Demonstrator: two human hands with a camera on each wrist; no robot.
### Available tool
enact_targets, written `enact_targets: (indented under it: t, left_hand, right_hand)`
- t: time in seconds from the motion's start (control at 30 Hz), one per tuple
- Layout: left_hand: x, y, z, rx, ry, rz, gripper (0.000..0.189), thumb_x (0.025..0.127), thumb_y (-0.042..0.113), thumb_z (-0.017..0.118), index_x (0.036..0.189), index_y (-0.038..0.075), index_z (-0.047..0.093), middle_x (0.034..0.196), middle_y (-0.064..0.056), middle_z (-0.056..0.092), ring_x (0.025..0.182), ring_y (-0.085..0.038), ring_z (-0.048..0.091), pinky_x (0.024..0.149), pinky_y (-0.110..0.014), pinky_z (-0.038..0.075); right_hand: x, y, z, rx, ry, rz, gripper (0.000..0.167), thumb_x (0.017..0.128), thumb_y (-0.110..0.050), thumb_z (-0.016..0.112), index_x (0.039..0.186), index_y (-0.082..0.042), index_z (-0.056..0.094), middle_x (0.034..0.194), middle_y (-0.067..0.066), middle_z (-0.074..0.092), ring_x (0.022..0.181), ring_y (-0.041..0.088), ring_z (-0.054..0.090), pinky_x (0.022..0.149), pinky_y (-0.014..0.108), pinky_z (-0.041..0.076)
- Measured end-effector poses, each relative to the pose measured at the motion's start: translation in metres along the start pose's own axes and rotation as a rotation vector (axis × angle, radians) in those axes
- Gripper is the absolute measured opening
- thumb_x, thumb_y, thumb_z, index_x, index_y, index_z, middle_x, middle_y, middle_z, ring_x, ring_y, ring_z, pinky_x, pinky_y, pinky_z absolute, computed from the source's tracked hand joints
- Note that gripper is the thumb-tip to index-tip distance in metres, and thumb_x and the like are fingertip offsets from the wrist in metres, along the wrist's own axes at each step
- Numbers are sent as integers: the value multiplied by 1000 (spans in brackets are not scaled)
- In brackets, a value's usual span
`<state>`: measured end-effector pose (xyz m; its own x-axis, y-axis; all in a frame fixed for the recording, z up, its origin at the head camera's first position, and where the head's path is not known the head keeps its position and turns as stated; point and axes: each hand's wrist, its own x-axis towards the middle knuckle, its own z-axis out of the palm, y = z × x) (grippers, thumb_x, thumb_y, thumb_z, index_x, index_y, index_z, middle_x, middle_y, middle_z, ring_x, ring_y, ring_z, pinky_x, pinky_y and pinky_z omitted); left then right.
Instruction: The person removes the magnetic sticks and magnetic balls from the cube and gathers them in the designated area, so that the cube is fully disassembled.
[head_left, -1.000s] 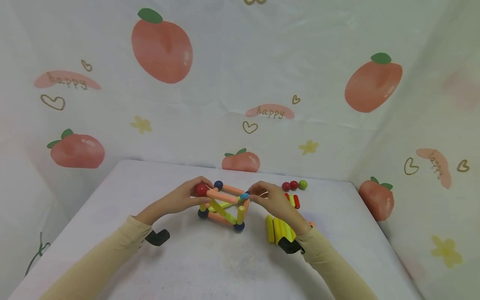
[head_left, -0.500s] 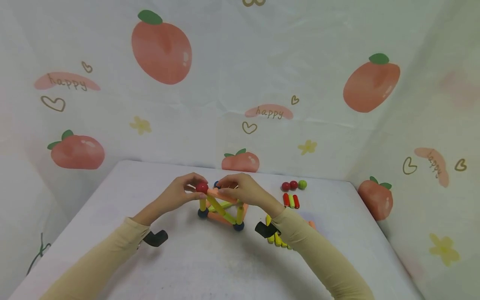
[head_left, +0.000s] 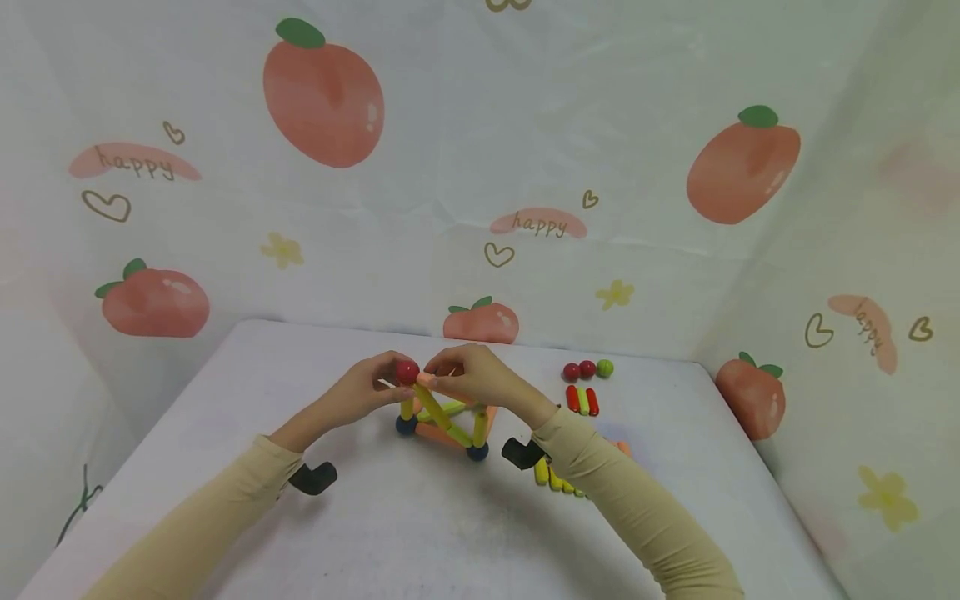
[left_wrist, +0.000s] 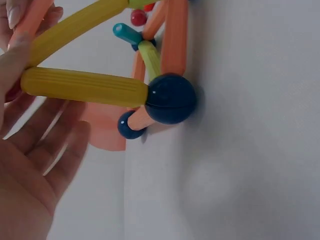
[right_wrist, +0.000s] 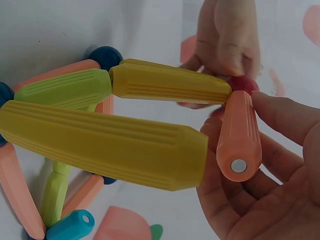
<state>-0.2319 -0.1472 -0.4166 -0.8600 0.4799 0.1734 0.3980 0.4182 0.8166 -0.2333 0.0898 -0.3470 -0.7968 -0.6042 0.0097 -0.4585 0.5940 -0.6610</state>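
Observation:
My left hand (head_left: 360, 387) pinches a red ball (head_left: 407, 372) on top of an upright yellow rod (left_wrist: 85, 87). Close on its right, my right hand (head_left: 480, 379) holds an orange rod (right_wrist: 239, 140) between thumb and fingers, one end against that ball. The rod's other end is free and shows a metal disc in the right wrist view. Below both hands stands a frame of ribbed rods joined by navy balls (left_wrist: 171, 98). A yellow-and-lime diagonal (head_left: 442, 421) slopes down from the red ball. A short blue rod (right_wrist: 72, 226) sticks out from a corner of the frame.
At the back right of the white table (head_left: 375, 533) lie red balls (head_left: 580, 370) and a green ball (head_left: 605, 368). Short red and lime rods (head_left: 582, 401) lie nearer. Several yellow rods (head_left: 553, 479) are partly hidden by the right forearm.
My right hand has moved left from the frame's blue rod to the orange rod beside the red ball. The left hand has stayed at the red ball.

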Motion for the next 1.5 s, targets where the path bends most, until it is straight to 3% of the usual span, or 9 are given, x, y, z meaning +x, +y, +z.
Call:
enact_targets:
  t: [0.2, 0.33, 0.47, 0.57, 0.77, 1.0, 1.1, 1.3, 1.5]
  left_hand:
    - [-6, -9, 3, 80, -142, -56, 41, 94, 25, 68, 131, 9, 57, 109, -7, 71, 100, -21, 69, 86, -40, 57]
    - [-11, -11, 6, 80, -151, -56, 38, 95, 25, 67, 127, 7, 59, 110, -10, 71, 96, -22, 71, 86, -43, 57]
    - [-16, -6, 9, 76, -154, -55, 38, 94, 29, 68, 126, 9, 60, 109, -7, 71, 93, -17, 71, 84, -35, 57]
    - [-19, 2, 9, 78, -99, -34, 41, 92, 32, 71, 127, 14, 59, 111, -2, 70, 96, -13, 68, 84, -30, 56]
    - [-16, 17, 5, 96, 63, 73, 36, 91, 32, 71, 123, 17, 62, 108, 1, 70, 97, -14, 66, 85, -25, 56]
    - [-17, 23, 4, 103, 74, 46, 37, 90, 30, 73, 122, 15, 63, 106, 1, 71, 95, -14, 66, 84, -23, 55]
    - [-17, 22, 3, 105, 73, 42, 38, 89, 30, 73, 122, 12, 63, 104, 1, 70, 94, -14, 66, 83, -22, 55]
    - [-16, 21, 4, 101, 79, 43, 39, 89, 32, 73, 122, 12, 63, 103, 1, 69, 94, -14, 64, 83, -22, 55]
    - [-15, 18, 5, 102, 78, 35, 41, 90, 32, 73, 123, 11, 62, 104, 1, 68, 94, -14, 63, 83, -22, 55]
  right_hand:
    - [1, 2, 0, -3, -1, -25, 18, 92, -29, 70, 107, -20, 74, 89, -6, 72, 77, 8, 61, 66, 21, 50]
    - [0, 3, 0, -17, -11, -60, 20, 92, -34, 70, 107, -21, 74, 89, -6, 73, 77, 8, 62, 68, 21, 50]
    - [-3, 3, -2, -24, -48, -97, 21, 92, -33, 70, 109, -22, 73, 94, -5, 73, 77, 10, 63, 68, 21, 51]
    - [-6, 3, -3, -36, -68, -112, 22, 92, -31, 70, 112, -21, 72, 97, -8, 72, 79, 10, 62, 69, 21, 52]
    - [-7, -3, 1, -84, -34, -153, 21, 93, -30, 70, 110, -20, 74, 91, -9, 72, 77, 8, 60, 67, 19, 50]
    - [-9, -12, 3, -216, 76, -201, 19, 93, -21, 69, 110, -14, 75, 82, -3, 68, 71, 12, 56, 61, 17, 45]
    - [-12, -10, -3, -225, 129, -197, 19, 94, -18, 68, 111, -13, 74, 82, -1, 68, 69, 11, 56, 62, 17, 46]
    - [-30, 13, -25, -43, 239, -77, 18, 97, -24, 64, 112, -15, 66, 97, 0, 69, 78, 15, 61, 66, 25, 52]
    - [-61, 59, -32, 185, 302, 133, 23, 97, -20, 65, 115, -8, 57, 109, 14, 65, 83, 19, 67, 76, 38, 60]
